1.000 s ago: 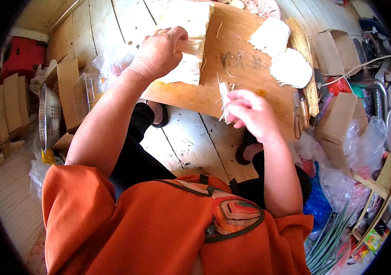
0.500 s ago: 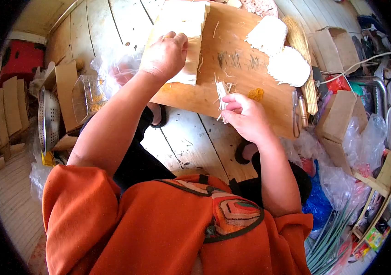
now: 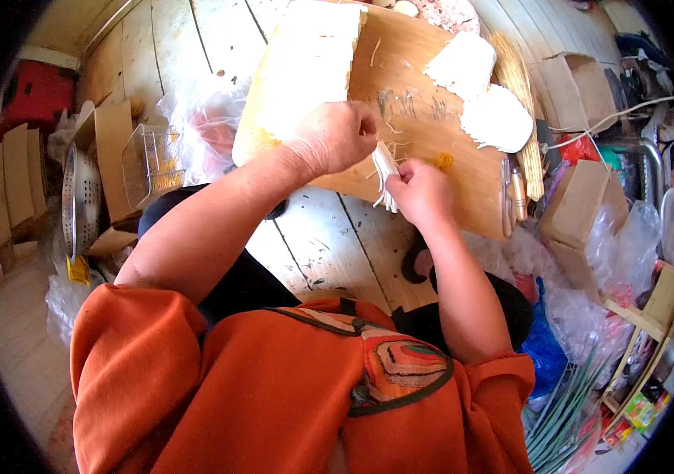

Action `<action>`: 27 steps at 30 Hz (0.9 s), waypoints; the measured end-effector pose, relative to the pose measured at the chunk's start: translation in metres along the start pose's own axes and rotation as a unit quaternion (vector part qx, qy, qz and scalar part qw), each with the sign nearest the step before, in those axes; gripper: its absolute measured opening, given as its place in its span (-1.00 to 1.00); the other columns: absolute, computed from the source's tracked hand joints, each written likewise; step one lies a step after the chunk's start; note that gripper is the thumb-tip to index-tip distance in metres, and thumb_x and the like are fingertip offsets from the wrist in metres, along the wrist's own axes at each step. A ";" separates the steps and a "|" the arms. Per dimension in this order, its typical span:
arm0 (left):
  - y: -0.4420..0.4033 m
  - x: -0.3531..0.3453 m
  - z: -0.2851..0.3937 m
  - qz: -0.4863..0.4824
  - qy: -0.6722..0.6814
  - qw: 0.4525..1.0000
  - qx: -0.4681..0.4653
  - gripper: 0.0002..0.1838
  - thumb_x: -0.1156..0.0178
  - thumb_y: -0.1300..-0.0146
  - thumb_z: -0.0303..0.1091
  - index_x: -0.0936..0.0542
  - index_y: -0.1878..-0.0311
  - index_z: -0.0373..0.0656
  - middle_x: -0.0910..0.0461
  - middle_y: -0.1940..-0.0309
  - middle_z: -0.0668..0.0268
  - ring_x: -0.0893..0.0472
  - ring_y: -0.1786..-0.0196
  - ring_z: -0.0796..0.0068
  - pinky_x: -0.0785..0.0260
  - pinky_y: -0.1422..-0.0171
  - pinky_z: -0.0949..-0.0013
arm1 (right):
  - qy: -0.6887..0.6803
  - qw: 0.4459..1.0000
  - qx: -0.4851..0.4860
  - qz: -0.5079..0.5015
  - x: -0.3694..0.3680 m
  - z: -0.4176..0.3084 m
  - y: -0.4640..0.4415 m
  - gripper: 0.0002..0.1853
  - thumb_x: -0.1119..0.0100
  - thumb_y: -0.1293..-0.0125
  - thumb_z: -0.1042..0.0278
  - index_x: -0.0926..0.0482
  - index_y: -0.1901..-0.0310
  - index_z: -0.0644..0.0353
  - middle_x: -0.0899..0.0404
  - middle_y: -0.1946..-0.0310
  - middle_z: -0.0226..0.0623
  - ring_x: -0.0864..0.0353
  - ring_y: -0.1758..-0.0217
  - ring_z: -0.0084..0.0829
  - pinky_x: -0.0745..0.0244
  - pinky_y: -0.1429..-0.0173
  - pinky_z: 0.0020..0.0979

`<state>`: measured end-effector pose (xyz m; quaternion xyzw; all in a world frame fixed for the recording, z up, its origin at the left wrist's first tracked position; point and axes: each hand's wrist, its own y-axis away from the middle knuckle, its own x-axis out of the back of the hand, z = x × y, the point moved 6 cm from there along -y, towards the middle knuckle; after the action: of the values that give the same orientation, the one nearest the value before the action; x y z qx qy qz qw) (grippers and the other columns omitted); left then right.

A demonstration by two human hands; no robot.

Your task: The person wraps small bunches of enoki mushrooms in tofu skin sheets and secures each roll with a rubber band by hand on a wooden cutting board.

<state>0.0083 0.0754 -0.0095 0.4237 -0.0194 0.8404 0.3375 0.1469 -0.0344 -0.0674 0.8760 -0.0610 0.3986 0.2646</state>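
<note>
My right hand [image 3: 422,192] is closed round one side of a small bundle of thin white strips [image 3: 385,175], whose loose ends hang over the near edge of the wooden board [image 3: 408,130]. Just left of the bundle's upper end is my left hand [image 3: 337,138], its fingers curled in; whatever they hold is hidden. Beyond it lies a flat pale stack [image 3: 313,55] with a ragged right edge. Yellow rubber bands [image 3: 444,162] rest on the board beside my right hand. Loose shreds are scattered near the bundle.
Two white, rough-edged piles [image 3: 497,118] sit on the board's right side, by a straw whisk broom [image 3: 520,87] and a wooden-handled tool [image 3: 519,193]. A metal colander [image 3: 82,201] and wire basket [image 3: 151,158] stand left. Cardboard boxes [image 3: 582,197] and plastic bags are at right.
My left hand has come down and right from the pale stack to beside the bundle. My right hand has closed more tightly on the white strips.
</note>
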 end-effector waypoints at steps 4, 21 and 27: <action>0.004 -0.013 -0.008 -0.016 0.009 1.000 0.018 -0.53 -0.25 -0.09 -0.15 -0.55 -0.01 -0.26 -0.57 0.07 -0.01 -0.56 -0.08 0.13 -0.39 -0.21 0.29 | -0.141 0.990 -0.020 -0.003 0.001 0.005 0.000 -0.68 -0.29 -0.08 0.17 -0.61 0.27 0.28 -0.66 0.43 -0.16 -0.65 0.38 -0.28 -0.53 0.22 -0.30; 0.003 0.004 0.002 0.042 0.508 0.861 0.010 -0.54 0.03 -0.27 -0.04 -0.59 0.33 -0.32 -0.62 0.40 0.25 -0.57 0.25 0.46 -0.39 0.00 0.36 | -0.371 0.926 0.024 0.073 0.074 -0.005 0.009 -0.86 -0.24 -0.27 0.38 -0.64 0.18 0.22 -0.59 0.43 -0.48 -0.44 0.52 -0.71 -0.40 0.44 -0.63; 0.004 0.016 0.015 0.025 0.507 0.861 0.006 -0.64 -0.02 -0.29 -0.13 -0.50 0.47 -0.24 -0.41 0.63 0.31 -0.41 0.57 0.46 -0.39 0.31 0.33 | -0.072 0.986 0.067 0.136 0.051 0.034 -0.016 -0.69 -0.33 -0.10 0.23 -0.63 0.15 0.20 -0.63 0.24 -0.23 -0.63 0.25 -0.30 -0.54 0.12 -0.32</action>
<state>0.0095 0.0767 0.0127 -0.0598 0.1484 0.9474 0.2773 0.2086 -0.0328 -0.0552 0.9015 -0.1714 0.3703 0.1438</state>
